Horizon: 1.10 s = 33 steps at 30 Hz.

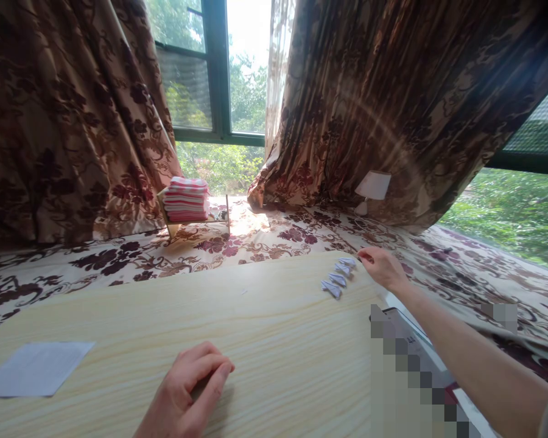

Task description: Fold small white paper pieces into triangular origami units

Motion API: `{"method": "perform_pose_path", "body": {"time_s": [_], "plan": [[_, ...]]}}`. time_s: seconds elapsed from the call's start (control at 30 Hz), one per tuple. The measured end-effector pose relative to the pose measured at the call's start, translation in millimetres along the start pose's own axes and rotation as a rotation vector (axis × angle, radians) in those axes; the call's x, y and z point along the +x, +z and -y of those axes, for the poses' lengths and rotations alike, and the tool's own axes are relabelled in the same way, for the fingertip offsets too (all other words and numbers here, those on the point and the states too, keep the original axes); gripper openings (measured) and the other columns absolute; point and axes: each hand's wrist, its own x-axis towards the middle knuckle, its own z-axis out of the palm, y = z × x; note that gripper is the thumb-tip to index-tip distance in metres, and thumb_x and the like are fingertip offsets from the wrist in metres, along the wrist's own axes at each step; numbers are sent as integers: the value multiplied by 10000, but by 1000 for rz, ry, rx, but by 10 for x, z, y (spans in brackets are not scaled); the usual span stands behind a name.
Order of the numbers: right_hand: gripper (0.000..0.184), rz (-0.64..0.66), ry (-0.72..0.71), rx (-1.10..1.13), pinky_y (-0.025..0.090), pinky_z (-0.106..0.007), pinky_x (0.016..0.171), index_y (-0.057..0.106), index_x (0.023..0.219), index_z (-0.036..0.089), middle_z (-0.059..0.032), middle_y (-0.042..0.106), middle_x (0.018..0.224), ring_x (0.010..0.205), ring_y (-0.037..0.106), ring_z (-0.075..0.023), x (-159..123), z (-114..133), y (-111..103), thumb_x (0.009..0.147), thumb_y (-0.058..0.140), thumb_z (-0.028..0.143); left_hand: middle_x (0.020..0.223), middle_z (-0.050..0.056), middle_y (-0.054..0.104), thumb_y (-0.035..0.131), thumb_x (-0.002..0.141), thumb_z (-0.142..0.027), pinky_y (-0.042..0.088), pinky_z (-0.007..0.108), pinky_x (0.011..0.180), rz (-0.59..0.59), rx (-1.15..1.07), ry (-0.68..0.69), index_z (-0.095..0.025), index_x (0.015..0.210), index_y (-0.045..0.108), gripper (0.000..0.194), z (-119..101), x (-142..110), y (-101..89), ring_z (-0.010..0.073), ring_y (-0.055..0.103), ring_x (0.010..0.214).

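Observation:
My left hand (192, 389) is low over the light wood-grain table (274, 334), its fingers curled and the thumb against the index finger; nothing shows in it. At the table's far right corner, my right hand (384, 267) has its fingertips drawn together. Whatever they may pinch is too small to make out. Just left of those fingertips, several small folded white paper pieces (338, 280) lie in a slanting row. A flat sheet of paper (36, 368) rests at the table's left. A tiny white scrap (244, 292) lies near the middle.
Under my right forearm, a dark-edged device (406, 328) is partly covered by pixel blocks. Behind the table, folded pink-and-white towels (186, 199) sit on a small stand on floral cloth (296, 228). A small white lamp (373, 185) stands by the curtain (347, 109).

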Motion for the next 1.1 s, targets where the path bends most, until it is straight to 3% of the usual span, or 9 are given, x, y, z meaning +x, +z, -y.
{"method": "perform_pose_path", "body": {"time_s": [0.27, 0.4, 0.53, 0.6, 0.7, 0.83, 0.9, 0.97, 1.1], "plan": [[214, -53, 77, 142, 529, -369, 778, 619, 1043, 162, -60, 650, 1042, 875, 631, -167, -131, 436, -557, 906, 550, 312, 771, 47, 633, 449, 898, -322, 445, 270, 738, 110, 72, 72, -191, 727, 661, 302, 106, 40, -66, 183, 590, 776], [169, -59, -86, 401, 540, -298, 696, 668, 939, 206, -49, 719, 892, 769, 667, -188, -467, 1297, -779, 843, 535, 246, 702, 53, 617, 465, 885, -273, 445, 278, 686, 2, 57, 65, -164, 682, 669, 308, -9, -54, -43, 170, 579, 704], [152, 41, -341, 678, 536, -284, 586, 681, 859, 236, -41, 720, 830, 702, 661, -191, -1015, 2436, -697, 809, 566, 322, 785, 72, 673, 525, 827, -185, 477, 256, 734, -32, 83, 77, -148, 787, 727, 210, -137, -164, -134, 160, 620, 758], [141, 172, -463, 811, 526, -294, 582, 668, 862, 244, -35, 708, 820, 679, 643, -183, -1278, 2909, -630, 826, 540, 291, 845, 57, 690, 555, 800, -185, 484, 230, 751, -63, 148, 38, -166, 870, 737, 195, -117, -205, -348, 144, 634, 782], [158, 251, -512, 893, 520, -318, 637, 640, 841, 235, -38, 693, 831, 718, 633, -187, -1549, 3351, -556, 851, 482, 243, 933, 78, 691, 519, 809, -202, 482, 263, 824, -137, 261, -61, -151, 909, 726, 235, 41, -315, -920, 168, 637, 868], [161, 269, -500, 920, 505, -319, 627, 624, 817, 221, -38, 684, 815, 698, 621, -183, -1692, 3474, -509, 843, 465, 214, 1067, 160, 675, 541, 783, -296, 422, 406, 942, -152, 433, -213, -100, 968, 701, 313, 404, -508, -1724, 285, 599, 1029], [155, 272, -475, 928, 491, -317, 608, 620, 794, 213, -35, 674, 780, 667, 611, -181, -1724, 3440, -497, 833, 470, 202, 1175, 149, 648, 607, 740, -379, 381, 413, 997, -69, 487, -235, -126, 1042, 681, 401, 512, -606, -1865, 309, 552, 1134], [150, 268, -445, 934, 485, -318, 622, 619, 775, 208, -33, 666, 763, 675, 609, -182, -1745, 3402, -485, 824, 479, 184, 1299, 156, 578, 663, 690, -463, 344, 421, 1040, 41, 514, -222, -137, 1153, 634, 567, 504, -694, -1738, 329, 479, 1237], [99, 262, -363, 924, 491, -331, 725, 638, 815, 189, -34, 661, 820, 794, 611, -182, -1714, 3352, -437, 833, 541, 178, 1470, 99, 406, 710, 677, -475, 239, 404, 1120, 279, 475, -29, -237, 1323, 514, 716, 211, -776, -1007, 284, 354, 1350]]}}
